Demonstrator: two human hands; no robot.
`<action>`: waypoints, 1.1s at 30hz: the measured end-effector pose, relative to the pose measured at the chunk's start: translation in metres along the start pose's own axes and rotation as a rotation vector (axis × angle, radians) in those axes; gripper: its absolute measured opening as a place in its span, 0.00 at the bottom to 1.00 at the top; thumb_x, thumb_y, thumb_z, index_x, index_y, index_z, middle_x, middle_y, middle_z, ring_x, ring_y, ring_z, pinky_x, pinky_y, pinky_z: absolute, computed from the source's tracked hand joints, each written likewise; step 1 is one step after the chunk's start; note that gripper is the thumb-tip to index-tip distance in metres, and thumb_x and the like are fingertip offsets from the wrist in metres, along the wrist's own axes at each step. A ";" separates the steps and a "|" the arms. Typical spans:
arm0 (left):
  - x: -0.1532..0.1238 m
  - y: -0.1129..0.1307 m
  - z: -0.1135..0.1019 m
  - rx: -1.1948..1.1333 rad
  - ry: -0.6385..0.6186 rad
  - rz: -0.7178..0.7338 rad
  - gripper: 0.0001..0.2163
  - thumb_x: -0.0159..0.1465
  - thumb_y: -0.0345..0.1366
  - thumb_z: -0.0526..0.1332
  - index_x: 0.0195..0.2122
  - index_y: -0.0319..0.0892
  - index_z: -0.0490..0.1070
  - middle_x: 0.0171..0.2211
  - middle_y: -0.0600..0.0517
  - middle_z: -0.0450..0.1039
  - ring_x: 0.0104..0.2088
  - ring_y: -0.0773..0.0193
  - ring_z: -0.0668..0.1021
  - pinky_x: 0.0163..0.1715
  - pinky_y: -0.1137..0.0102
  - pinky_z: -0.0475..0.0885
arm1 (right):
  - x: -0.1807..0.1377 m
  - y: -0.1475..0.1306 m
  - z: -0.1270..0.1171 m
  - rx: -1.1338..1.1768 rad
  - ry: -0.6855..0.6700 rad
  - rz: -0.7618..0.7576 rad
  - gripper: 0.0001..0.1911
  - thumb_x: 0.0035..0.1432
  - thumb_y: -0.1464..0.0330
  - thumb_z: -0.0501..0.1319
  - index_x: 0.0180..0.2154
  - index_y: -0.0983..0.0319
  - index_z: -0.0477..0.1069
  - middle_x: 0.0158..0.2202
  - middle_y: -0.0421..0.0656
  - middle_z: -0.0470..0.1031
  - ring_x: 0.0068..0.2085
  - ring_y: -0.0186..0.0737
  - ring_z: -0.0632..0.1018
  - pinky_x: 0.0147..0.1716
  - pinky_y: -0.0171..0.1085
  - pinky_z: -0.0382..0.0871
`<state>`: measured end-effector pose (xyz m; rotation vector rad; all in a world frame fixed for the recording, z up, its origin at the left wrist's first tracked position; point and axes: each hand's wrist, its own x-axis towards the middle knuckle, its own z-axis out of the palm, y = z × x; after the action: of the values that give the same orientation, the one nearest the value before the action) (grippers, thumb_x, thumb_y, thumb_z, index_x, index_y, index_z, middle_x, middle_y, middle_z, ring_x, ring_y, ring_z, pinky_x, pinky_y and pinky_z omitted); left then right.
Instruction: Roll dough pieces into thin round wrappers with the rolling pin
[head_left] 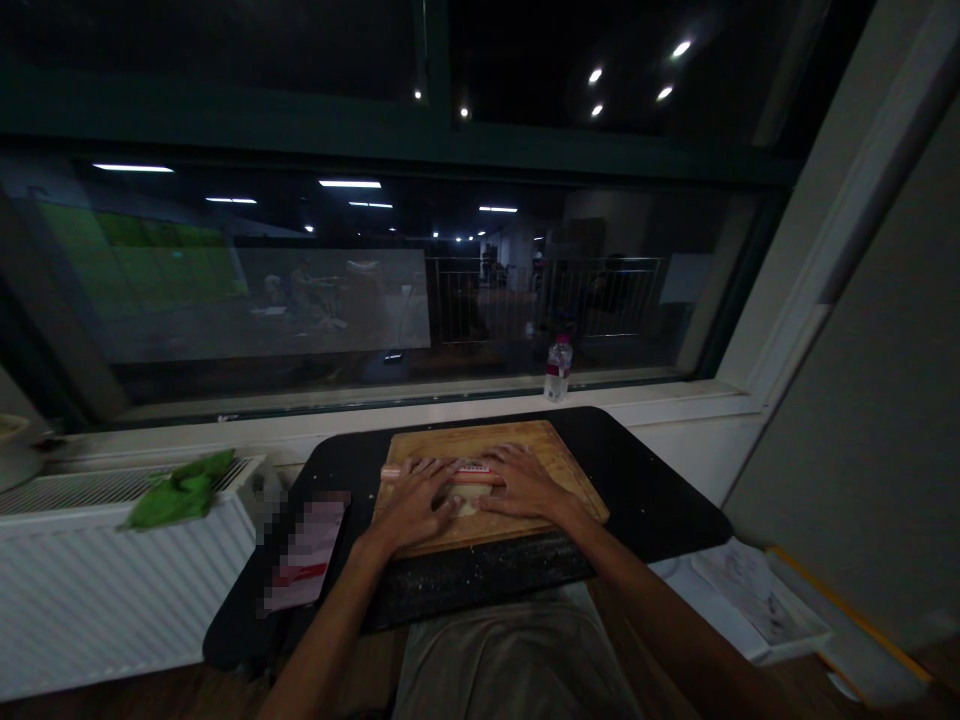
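Observation:
A light wooden rolling pin (469,478) with a red-and-white label lies across a wooden cutting board (570,470). My left hand (420,495) is curved over the pin left of its middle, with the pin's left end sticking out beyond it. Over the right part lies my right hand (521,485), fingers bent across the pin and thumb pointing inward. Both hands rest on the pin from above. Between the thumbs, a pale piece of dough (466,497) shows on the board, partly hidden by the hands and pin.
The board sits on a black table (652,490) dusted with pale crumbs. A pinkish packet (315,545) lies at left. Beyond are a radiator (127,590) with a green cloth (180,490), and a water bottle (558,370) on the windowsill. A white box (750,600) stands low at right.

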<state>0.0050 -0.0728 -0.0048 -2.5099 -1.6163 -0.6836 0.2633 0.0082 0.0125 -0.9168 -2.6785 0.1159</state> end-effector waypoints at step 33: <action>0.002 0.007 -0.004 0.010 -0.018 -0.005 0.30 0.69 0.51 0.66 0.71 0.49 0.69 0.67 0.44 0.75 0.65 0.44 0.74 0.68 0.45 0.62 | -0.001 -0.003 -0.002 -0.030 0.021 -0.010 0.44 0.61 0.35 0.67 0.66 0.56 0.74 0.65 0.52 0.76 0.64 0.60 0.73 0.67 0.57 0.62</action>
<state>0.0108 -0.0758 0.0011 -2.5128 -1.6280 -0.6540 0.2631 0.0049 0.0141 -0.9079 -2.6720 0.0635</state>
